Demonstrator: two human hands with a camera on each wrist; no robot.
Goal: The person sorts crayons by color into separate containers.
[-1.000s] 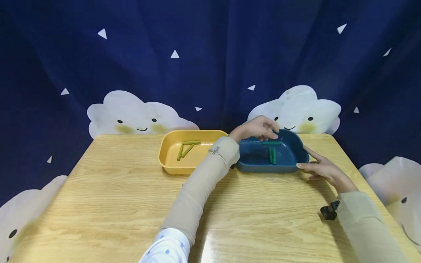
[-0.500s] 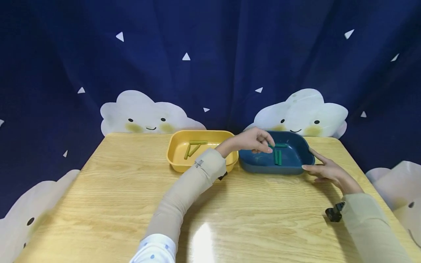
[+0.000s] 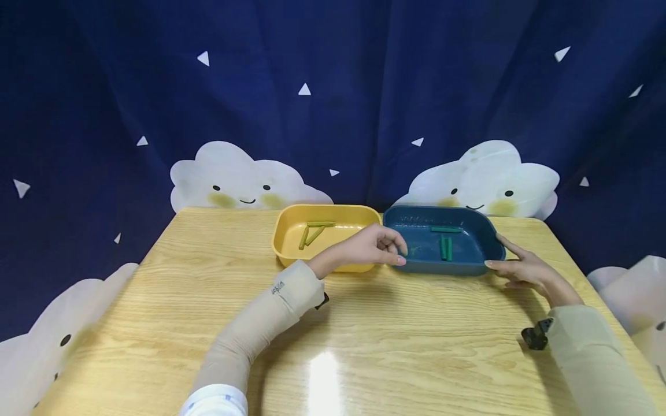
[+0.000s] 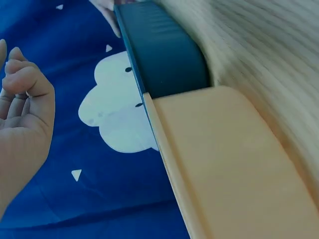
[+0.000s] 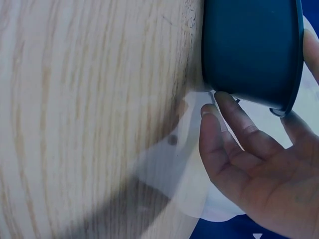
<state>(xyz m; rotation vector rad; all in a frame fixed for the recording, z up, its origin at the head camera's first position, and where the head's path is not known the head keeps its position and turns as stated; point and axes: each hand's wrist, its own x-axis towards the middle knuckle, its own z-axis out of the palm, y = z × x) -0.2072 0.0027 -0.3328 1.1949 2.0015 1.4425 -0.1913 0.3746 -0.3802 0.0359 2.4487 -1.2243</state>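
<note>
My left hand (image 3: 377, 245) hovers over the near side where the two bins meet, fingers loosely curled around nothing. In the left wrist view the same hand (image 4: 25, 109) shows bent fingers and a bare palm. A dark blue bin (image 3: 395, 215) holds three short green sticks (image 3: 446, 248). At its right end my right hand (image 3: 525, 270) touches the near corner, thumb and index finger spread. The right wrist view shows fingertips of the right hand (image 5: 269, 164) by the blue bin's wall (image 5: 254, 45). Left of it, a yellow bin (image 3: 281, 234) contains three yellow-green sticks (image 3: 314, 234).
Both bins stand side by side at the back of a wooden table (image 3: 406, 341). Behind hangs a navy curtain (image 3: 333, 104) with clouds and white triangles. A small black device (image 3: 536, 336) is at the right wrist.
My left hand has drawn back from above the blue bin, left and towards me, uncovering more of both bins. The right hand stays at the blue bin's corner. The head view has shifted slightly.
</note>
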